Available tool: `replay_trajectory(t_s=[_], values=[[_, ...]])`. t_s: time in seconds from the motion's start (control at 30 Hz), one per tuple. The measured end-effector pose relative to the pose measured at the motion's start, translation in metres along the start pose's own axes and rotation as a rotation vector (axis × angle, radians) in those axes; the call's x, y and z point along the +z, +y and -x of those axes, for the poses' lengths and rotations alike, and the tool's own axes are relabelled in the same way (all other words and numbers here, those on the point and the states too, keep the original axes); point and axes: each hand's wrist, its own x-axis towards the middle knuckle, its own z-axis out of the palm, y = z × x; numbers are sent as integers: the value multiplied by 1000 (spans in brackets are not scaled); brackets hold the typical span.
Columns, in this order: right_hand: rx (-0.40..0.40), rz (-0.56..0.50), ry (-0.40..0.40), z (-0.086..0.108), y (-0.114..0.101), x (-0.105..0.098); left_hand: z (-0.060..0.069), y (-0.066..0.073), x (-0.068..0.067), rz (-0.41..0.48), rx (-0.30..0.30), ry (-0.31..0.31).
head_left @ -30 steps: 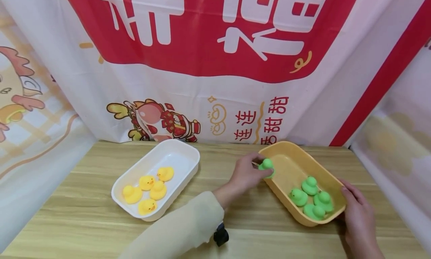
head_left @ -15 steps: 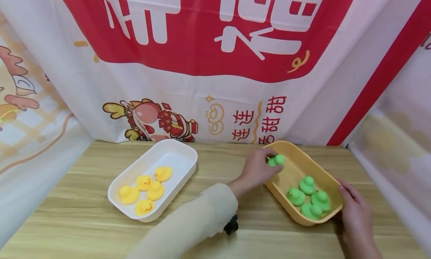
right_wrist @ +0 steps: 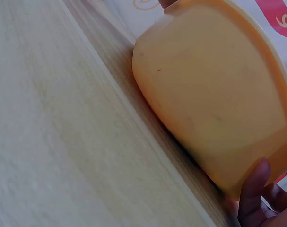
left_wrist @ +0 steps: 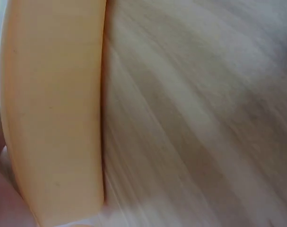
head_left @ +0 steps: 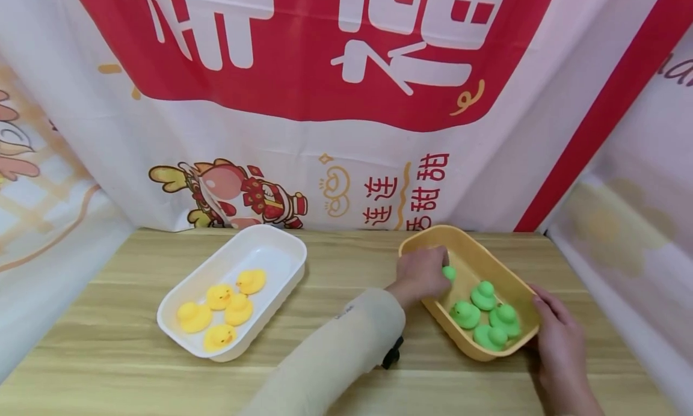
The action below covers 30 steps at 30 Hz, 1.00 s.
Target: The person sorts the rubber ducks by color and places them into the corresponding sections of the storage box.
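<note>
My left hand [head_left: 425,273] reaches over the near left side of an orange-yellow plastic tub [head_left: 476,253]. Its fingers are curled around a green rubber duck [head_left: 449,274], mostly hidden by the hand. Several other green rubber ducks [head_left: 489,314] sit together at the tub's near right end. My right hand [head_left: 560,341] grips that end by the rim, thumb on top. In the left wrist view the tub's outer wall [left_wrist: 56,109] hides most of the left hand. The right wrist view has right-hand fingers [right_wrist: 253,189] against the tub's outside.
To the left on the wooden table [head_left: 346,266] stands a white plastic tub [head_left: 276,238] holding several yellow rubber ducks [head_left: 219,297]. A printed cloth [head_left: 303,139] hangs behind the table, and more cloth borders both sides.
My left hand has carried the green duck from the tub's edge over its inside and down into it. The right hand stays on the rim. The head view has turned slightly right.
</note>
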Motion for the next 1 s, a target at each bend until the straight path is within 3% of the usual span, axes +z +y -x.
replay_trajectory(t_s=[0.1, 0.2, 0.37, 0.73, 1.0], values=[[-9, -13, -9, 1, 0, 1, 0, -1, 0, -84, 12, -19], [-11, -16, -2, 1, 0, 2, 0, -1, -1, -104, 16, -27], [-11, -17, 4, 1, 0, 1, 1, 0, 0, -68, 7, -44], [-3, 3, 7, -1, 2, 1, 5, -4, 2, -23, 5, -18], [8, 12, 6, 1, 0, 2, 8, -7, -2, 115, 16, 24]])
